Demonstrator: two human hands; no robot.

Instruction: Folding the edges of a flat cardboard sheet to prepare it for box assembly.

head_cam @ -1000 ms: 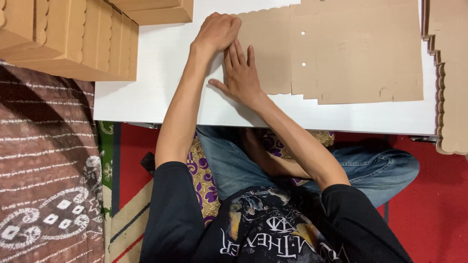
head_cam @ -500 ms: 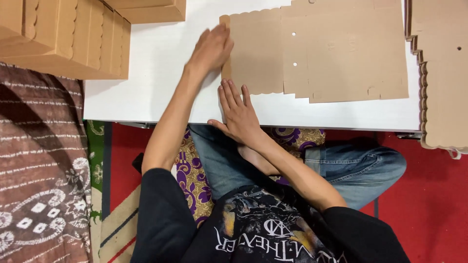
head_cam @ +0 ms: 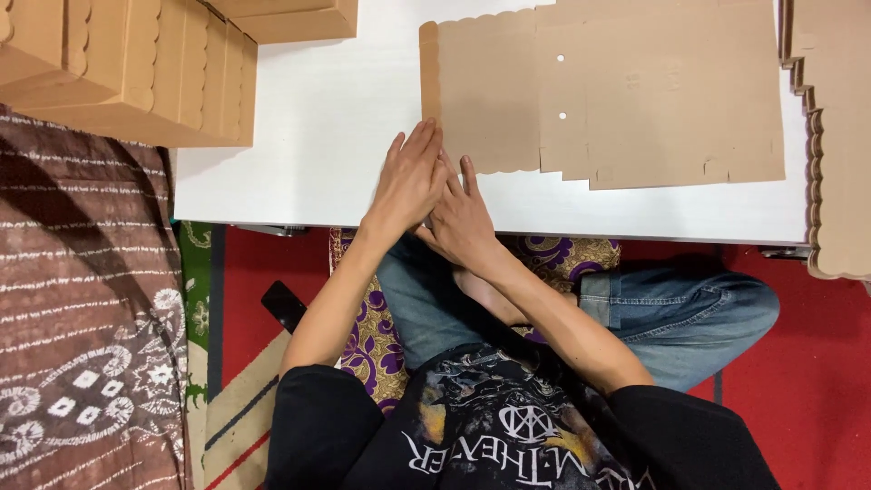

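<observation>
Blank: flat brown die-cut cardboard sheet with scalloped edge [head_cam: 599, 95], lying on white bench [head_cam: 308, 136].
Left hand [head_cam: 410, 177]: open, fingers flat, at blank's near left corner; grips nothing.
Right hand [head_cam: 464, 218]: open, flat, just beside left hand, partly under it.
Far left of blank: folded brown cardboard boxes [head_cam: 136, 63].

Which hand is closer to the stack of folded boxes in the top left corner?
Left. The left hand lies on the table right of the boxes, well apart; the right hand sits further right, partly under the left.

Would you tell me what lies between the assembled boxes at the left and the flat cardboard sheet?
In the head view, only bare white table lies between the assembled boxes and the flat cardboard sheet.
</observation>
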